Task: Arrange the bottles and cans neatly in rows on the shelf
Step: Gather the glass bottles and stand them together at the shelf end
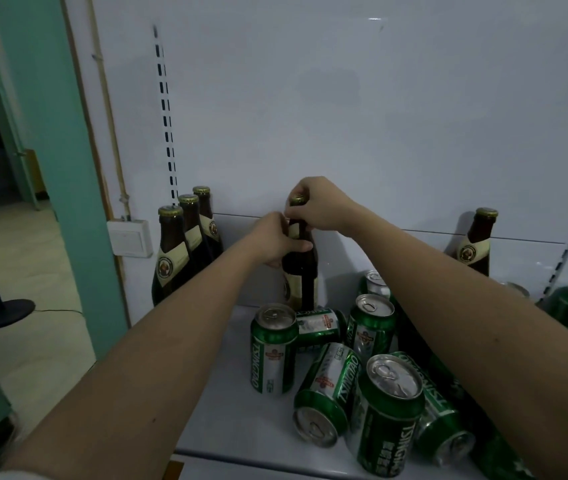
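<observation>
Holding the dark bottle (301,271) with both hands at the back of the shelf (227,393), that's me in the head view. My left hand (273,242) wraps its shoulder, fingers curled round the glass; my right hand (313,206) pinches the neck just under the gold cap.

Three matching bottles (185,244) stand in a row at the left, one more (476,240) at the far right. Directly in front of my bottle sits a jumble of green cans (355,362), some upright, several lying on their sides.

Risky spot, I reckon: a fallen can (320,325) lies right against the bottle's foot, so sliding it left could snag and tip it. My forearms hang over the cans too, and a low elbow could roll one off the front edge.
</observation>
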